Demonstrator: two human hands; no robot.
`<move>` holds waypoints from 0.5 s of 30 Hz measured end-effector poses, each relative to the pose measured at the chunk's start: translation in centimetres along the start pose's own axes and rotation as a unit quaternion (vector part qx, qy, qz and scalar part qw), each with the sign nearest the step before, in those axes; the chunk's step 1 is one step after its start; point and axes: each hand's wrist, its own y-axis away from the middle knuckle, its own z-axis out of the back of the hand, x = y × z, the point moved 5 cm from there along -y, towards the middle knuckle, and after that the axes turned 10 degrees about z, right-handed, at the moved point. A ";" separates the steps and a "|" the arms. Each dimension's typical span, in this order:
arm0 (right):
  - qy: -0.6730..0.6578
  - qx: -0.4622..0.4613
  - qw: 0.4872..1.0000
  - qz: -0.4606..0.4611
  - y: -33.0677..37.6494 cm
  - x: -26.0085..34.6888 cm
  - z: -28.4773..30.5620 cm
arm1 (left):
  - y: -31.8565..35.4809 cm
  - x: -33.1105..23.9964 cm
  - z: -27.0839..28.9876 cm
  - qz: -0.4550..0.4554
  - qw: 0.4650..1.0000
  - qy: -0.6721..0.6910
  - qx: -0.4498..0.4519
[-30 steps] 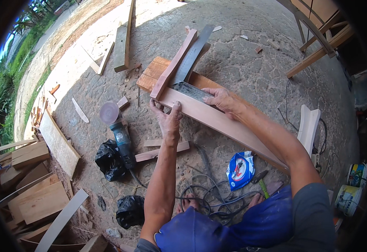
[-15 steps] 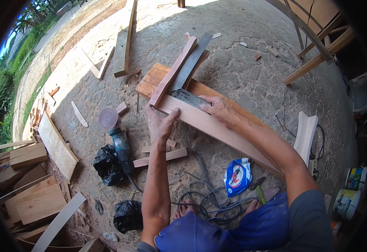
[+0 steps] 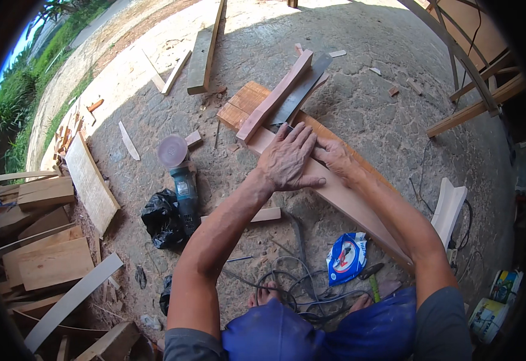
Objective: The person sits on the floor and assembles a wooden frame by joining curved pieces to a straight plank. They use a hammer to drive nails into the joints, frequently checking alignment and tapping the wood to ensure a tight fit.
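"Metal square [image 3: 305,90]: position?"

"Blade slants away beyond both hands, alongside a shaped pinkish piece [image 3: 275,96] that lies across the far end of a planed beam [image 3: 356,207]. Stock mostly covered by the hands."

"Now read off the rest, left to right."

"Far left, stacked offcuts [image 3: 55,265]; then a pale board [image 3: 91,183]. Next, a black plastic bag [image 3: 162,219] beside an angle grinder [image 3: 183,180], disc end pointing away from the person. Then the end of an orange-brown plank [image 3: 248,99], running behind the beam."

"Hands?"

"Left hand [image 3: 287,159]: palm down over the beam, fingers stretched out towards the square, thumb apart; not clenched. Right hand [image 3: 335,156]: just to its right, fingers bent, tips partly hidden. Whether it grips the square, I cannot tell."

"Further right?"

"Blue packet [image 3: 347,259] near a green-handled tool [image 3: 375,287]; a pale, channelled piece [image 3: 449,207]; a bucket [image 3: 488,319]."
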 end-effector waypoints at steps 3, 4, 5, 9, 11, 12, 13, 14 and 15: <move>-0.078 -0.019 0.996 -0.042 0.2 -1.2 0.7 | -0.6 0.3 0.6 -0.093 0.992 -0.056 0.071; -0.102 -0.026 0.993 -0.057 0.5 -1.9 1.2 | -0.8 0.2 0.6 -0.130 0.985 -0.075 0.087; -0.114 -0.029 0.991 -0.062 0.6 -2.0 1.4 | -1.2 0.0 0.5 -0.123 0.982 -0.082 0.119; -0.041 -0.028 0.998 -0.042 0.2 -1.9 0.8 | -0.5 1.0 -0.9 -0.086 0.992 -0.075 0.057; -0.041 -0.035 0.997 -0.054 0.2 -2.2 1.1 | -0.8 0.9 -1.1 -0.091 0.991 -0.083 0.052; -0.041 -0.035 0.997 -0.059 0.2 -2.0 1.1 | -0.8 0.9 -1.2 -0.091 0.991 -0.088 0.048; -0.035 -0.030 0.998 -0.039 0.2 -2.4 1.4 | -0.8 0.6 -1.1 -0.093 0.992 -0.078 0.027; -0.034 -0.029 0.998 -0.041 0.1 -2.2 1.1 | -0.6 0.8 -1.2 -0.092 0.992 -0.084 0.020; -0.033 -0.027 0.998 -0.044 0.1 -2.0 0.8 | -0.5 1.1 -1.2 -0.091 0.992 -0.089 0.013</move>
